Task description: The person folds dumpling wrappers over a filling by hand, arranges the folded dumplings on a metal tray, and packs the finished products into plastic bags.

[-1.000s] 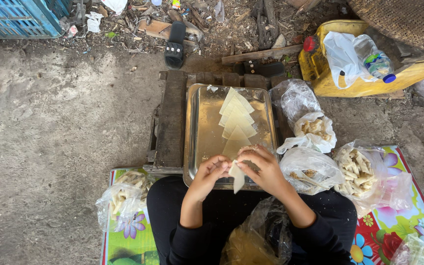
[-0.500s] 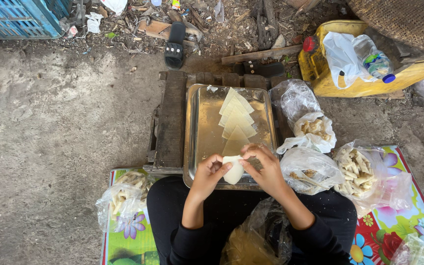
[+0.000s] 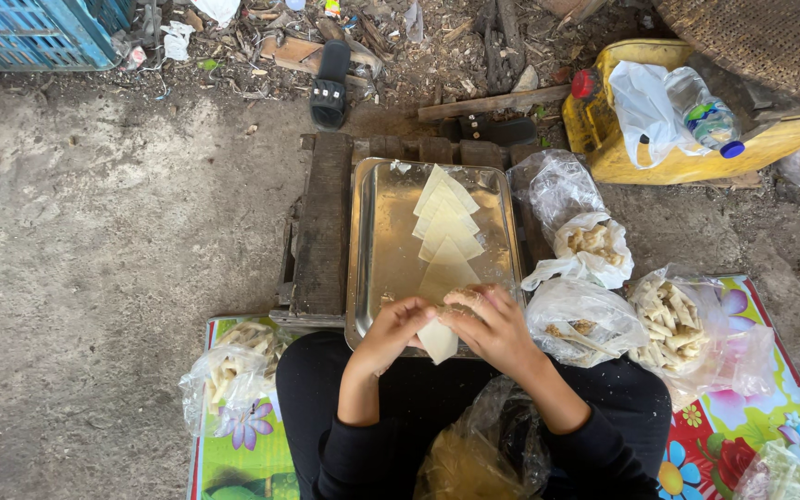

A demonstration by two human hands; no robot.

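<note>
Now two hands, left (image 3: 398, 326) and right (image 3: 493, 326), grip pinching one wrapper (image 3: 439, 339); one tray (image 3: 383, 243); five bags

Bare concrete ground (image 3: 94, 241) in daylight, littered dirt (image 3: 437, 46), blue crate (image 3: 30, 32) behind.

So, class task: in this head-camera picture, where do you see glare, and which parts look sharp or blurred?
Head view: soft daylight, no hard shadows; dull glare on the metal tray and shine on the clear plastic bags. The pale wrappers look sharp; the left hand and right hand, together on one wrapper, are slightly soft.
</note>
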